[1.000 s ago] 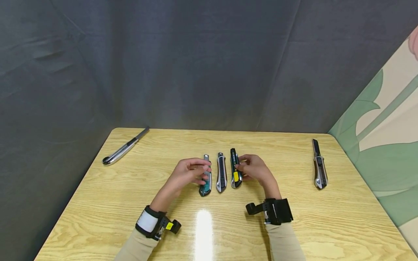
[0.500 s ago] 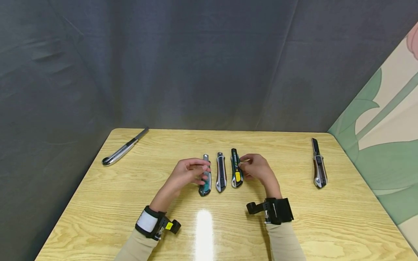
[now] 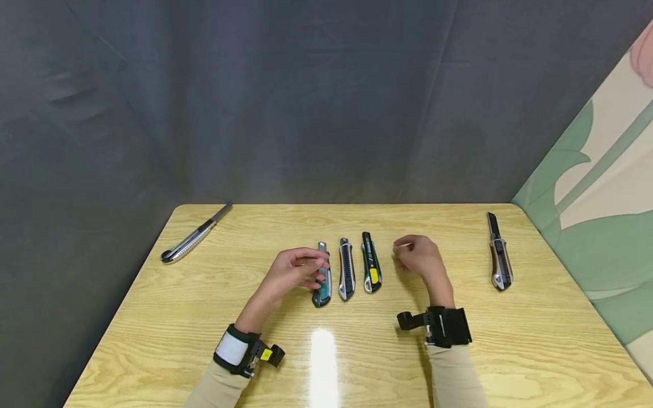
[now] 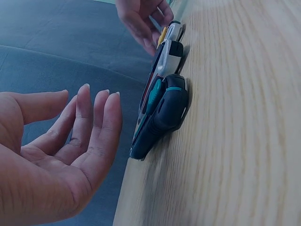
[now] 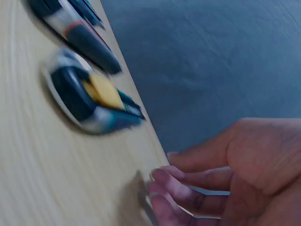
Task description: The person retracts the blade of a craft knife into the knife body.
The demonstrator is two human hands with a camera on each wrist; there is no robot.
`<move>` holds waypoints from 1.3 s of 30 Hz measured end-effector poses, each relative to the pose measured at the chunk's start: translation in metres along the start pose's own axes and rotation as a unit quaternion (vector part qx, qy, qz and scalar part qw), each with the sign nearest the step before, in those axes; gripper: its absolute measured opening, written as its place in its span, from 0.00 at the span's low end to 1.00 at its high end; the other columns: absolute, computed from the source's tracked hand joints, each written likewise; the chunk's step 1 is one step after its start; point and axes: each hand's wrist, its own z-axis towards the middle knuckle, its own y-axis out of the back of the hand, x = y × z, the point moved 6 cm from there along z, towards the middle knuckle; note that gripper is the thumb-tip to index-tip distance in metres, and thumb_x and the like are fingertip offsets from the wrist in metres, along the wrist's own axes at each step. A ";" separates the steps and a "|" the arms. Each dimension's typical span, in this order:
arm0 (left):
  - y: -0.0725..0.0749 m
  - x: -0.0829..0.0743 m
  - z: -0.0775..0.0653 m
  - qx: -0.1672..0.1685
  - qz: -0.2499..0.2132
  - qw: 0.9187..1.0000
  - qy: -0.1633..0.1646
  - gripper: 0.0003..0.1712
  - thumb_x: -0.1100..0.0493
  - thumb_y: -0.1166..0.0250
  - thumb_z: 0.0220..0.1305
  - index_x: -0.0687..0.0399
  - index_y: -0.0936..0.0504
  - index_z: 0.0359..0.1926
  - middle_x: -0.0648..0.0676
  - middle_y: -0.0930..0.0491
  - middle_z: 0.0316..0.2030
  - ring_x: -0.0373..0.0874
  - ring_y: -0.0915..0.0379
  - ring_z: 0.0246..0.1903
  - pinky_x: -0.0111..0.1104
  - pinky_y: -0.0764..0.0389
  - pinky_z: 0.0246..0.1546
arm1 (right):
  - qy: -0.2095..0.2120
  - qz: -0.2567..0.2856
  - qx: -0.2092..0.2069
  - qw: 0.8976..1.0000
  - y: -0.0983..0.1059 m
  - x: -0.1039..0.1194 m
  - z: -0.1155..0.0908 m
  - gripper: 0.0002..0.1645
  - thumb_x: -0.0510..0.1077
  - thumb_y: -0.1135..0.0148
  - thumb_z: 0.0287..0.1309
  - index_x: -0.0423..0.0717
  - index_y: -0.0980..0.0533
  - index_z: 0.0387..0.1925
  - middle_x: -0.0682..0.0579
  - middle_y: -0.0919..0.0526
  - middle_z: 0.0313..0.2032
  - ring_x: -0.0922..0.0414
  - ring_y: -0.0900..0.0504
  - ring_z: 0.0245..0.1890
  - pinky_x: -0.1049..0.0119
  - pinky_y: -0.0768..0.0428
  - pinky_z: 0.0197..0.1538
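Observation:
Three utility knives lie side by side in the middle of the wooden table. The leftmost is a teal and grey utility knife [image 3: 322,292], partly covered in the head view by my left hand [image 3: 298,269]. That hand hovers beside it, fingers relaxed and holding nothing, as the left wrist view shows. A grey and black utility knife [image 3: 347,272] lies in the centre. To its right is a black utility knife with a yellow slider [image 3: 373,266]. My right hand [image 3: 419,256] is apart from it, to its right, with loosely bent fingers and nothing between them.
A slim silver utility knife [image 3: 191,239] lies slanted at the table's far left. Another grey and black utility knife [image 3: 501,260] lies at the right with its blade end pointing away. A dark curtain [image 3: 326,102] hangs behind the wooden table [image 3: 275,362].
My right hand has let go of the yellow-slider knife and moved off to the right. That knife shifted slightly right and now lies free. The left hand has stayed in place.

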 end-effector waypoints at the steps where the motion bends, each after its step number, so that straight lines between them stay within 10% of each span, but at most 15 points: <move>1: 0.001 0.000 0.000 -0.002 -0.002 1.000 -0.002 0.17 0.60 0.43 0.67 0.63 0.24 0.54 0.73 0.24 0.49 0.68 0.26 0.44 0.63 0.23 0.48 | 0.004 -0.006 -0.015 1.000 0.009 -0.002 -0.001 0.19 0.45 0.46 0.63 0.39 0.24 0.52 0.35 0.18 0.36 0.48 0.17 0.28 0.55 0.14 0.30; 6: 0.004 -0.001 -0.001 -0.007 -0.007 1.000 -0.006 0.18 0.61 0.43 0.67 0.65 0.25 0.55 0.71 0.23 0.49 0.69 0.27 0.44 0.65 0.25 0.49 | -0.003 -0.048 -0.125 0.991 0.060 -0.027 -0.009 0.21 0.49 0.46 0.63 0.41 0.23 0.52 0.35 0.18 0.40 0.46 0.19 0.31 0.58 0.18 0.29; 17: 0.014 0.010 0.004 -0.024 -0.013 1.000 -0.011 0.19 0.59 0.41 0.66 0.64 0.24 0.55 0.71 0.23 0.49 0.67 0.26 0.43 0.65 0.24 0.48 | -0.089 -0.090 -0.334 0.934 0.128 -0.094 -0.020 0.20 0.41 0.53 0.58 0.38 0.20 0.46 0.35 0.18 0.41 0.39 0.26 0.41 0.54 0.32 0.27; 28: 0.019 0.025 0.013 -0.032 -0.007 0.999 -0.020 0.20 0.56 0.40 0.65 0.63 0.23 0.54 0.72 0.23 0.49 0.65 0.24 0.41 0.62 0.21 0.45 | -0.131 -0.121 -0.271 0.946 0.141 -0.122 -0.019 0.33 0.46 0.48 0.58 0.29 0.34 0.60 0.25 0.26 0.51 0.29 0.34 0.49 0.38 0.34 0.46; 39: 0.019 0.022 0.012 -0.018 -0.019 1.000 -0.008 0.20 0.60 0.43 0.67 0.66 0.26 0.56 0.74 0.25 0.51 0.70 0.27 0.44 0.65 0.25 0.48 | -0.158 -0.127 -0.244 0.948 0.134 -0.130 -0.019 0.37 0.49 0.45 0.56 0.27 0.36 0.60 0.23 0.30 0.53 0.30 0.32 0.49 0.38 0.27 0.43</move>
